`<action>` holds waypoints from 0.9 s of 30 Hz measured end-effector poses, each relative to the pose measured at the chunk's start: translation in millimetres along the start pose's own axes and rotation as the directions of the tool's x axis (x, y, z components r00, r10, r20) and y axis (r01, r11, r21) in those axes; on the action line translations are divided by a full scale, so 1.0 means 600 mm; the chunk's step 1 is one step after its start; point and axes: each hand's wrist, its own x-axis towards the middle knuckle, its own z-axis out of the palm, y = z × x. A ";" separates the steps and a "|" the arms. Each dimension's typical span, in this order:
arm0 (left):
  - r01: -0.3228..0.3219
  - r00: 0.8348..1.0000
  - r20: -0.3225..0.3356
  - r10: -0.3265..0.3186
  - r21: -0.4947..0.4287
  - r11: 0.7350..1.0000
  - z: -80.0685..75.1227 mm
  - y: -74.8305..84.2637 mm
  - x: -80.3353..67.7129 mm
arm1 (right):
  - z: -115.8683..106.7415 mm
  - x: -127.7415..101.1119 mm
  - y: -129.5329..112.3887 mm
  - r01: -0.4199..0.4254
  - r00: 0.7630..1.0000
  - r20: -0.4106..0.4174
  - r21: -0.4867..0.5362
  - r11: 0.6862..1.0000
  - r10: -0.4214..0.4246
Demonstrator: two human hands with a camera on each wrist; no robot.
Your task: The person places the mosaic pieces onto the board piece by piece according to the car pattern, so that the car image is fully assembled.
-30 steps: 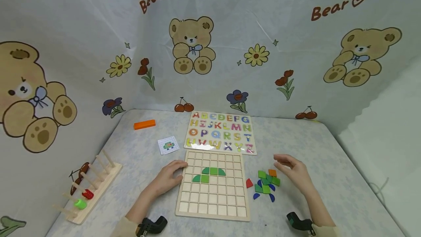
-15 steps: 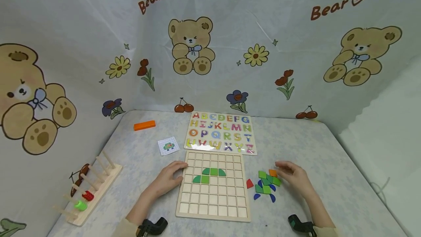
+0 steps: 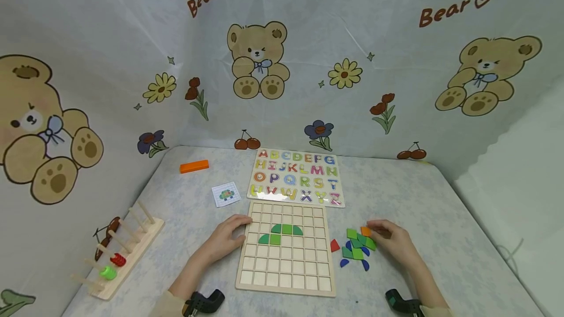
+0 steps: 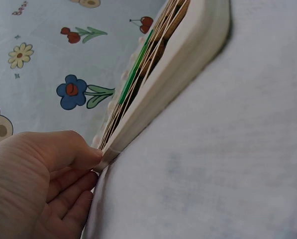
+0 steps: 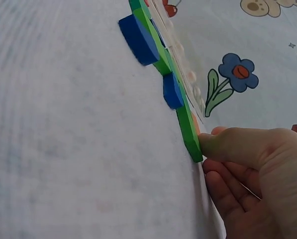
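At lower left of the head view a wooden peg rack (image 3: 118,253) lies on the bench (image 3: 440,219). Left of centre, the left hand (image 3: 226,238) rests against the left edge of the gridded wooden board (image 3: 286,251), thumb on the rim, fingers relaxed, grasping nothing. Right of the board lies a cluster of coloured tiles (image 3: 356,248). The right hand (image 3: 392,241) touches the green tile (image 5: 188,127) at the cluster's right edge with its thumb tip; fingers loosely curled, not gripping.
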 end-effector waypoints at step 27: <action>0.017 1.000 0.002 -0.017 0.004 1.000 0.001 0.001 0.000 | -0.019 -0.012 -0.024 0.152 0.985 -0.074 -0.066 0.986 -0.156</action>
